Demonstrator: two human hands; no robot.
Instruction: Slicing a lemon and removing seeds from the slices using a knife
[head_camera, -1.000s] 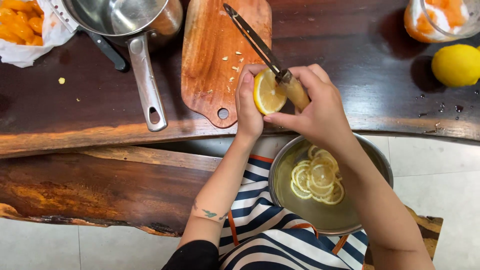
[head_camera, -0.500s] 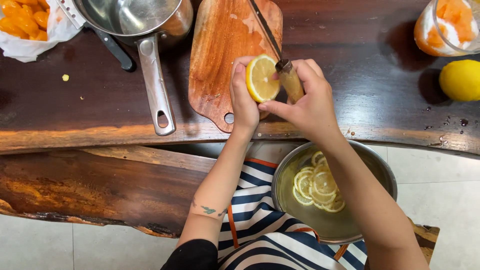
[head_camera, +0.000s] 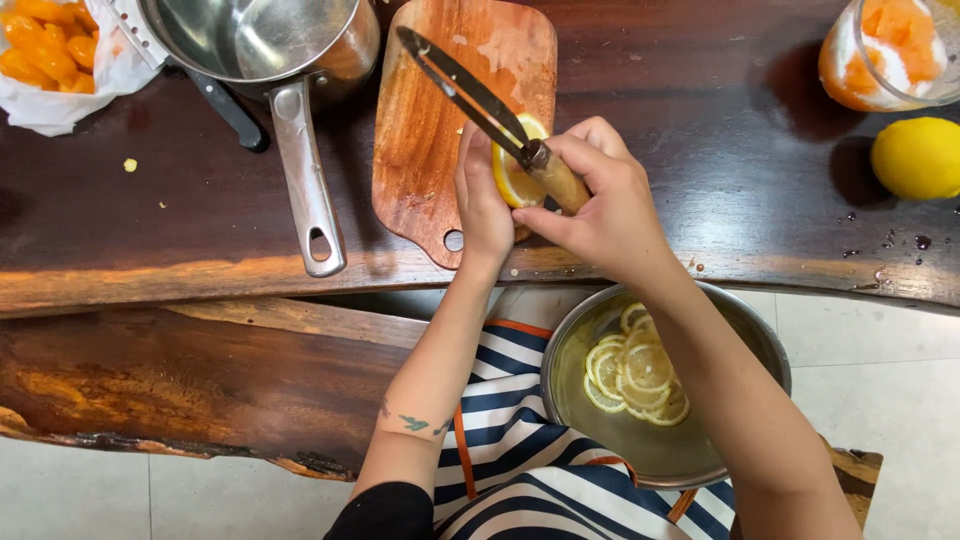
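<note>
Lowered since a second ago: lemon half (head_camera: 512, 175) and both hands, from mid-air at the counter's edge down onto the wooden cutting board (head_camera: 430, 150). Raised and turned toward the camera before, cut face showing; now pressed to the board, mostly hidden behind fingers and knife. Back on the board with the blade set across it, by the look of it, so further slicing probably under way rather than finished.

Left hand (head_camera: 482, 200) closed around the lemon half from its left side, fingers curled over the top, pinning it down. Right hand (head_camera: 600, 200) clenched tight on the wooden handle of the knife (head_camera: 470, 90), blade running up and to the left, crossing the fruit's upper edge. Lemon half wedged directly between the two hands, touching both the left palm and the blade.

Below the counter, on a striped-apron lap: metal bowl (head_camera: 750, 340) with thin lemon slices (head_camera: 640, 375) piled inside. Left of the board, a steel saucepan (head_camera: 300, 60), handle pointing toward the counter's edge. Whole lemon (head_camera: 915, 158) well apart at far right.
</note>
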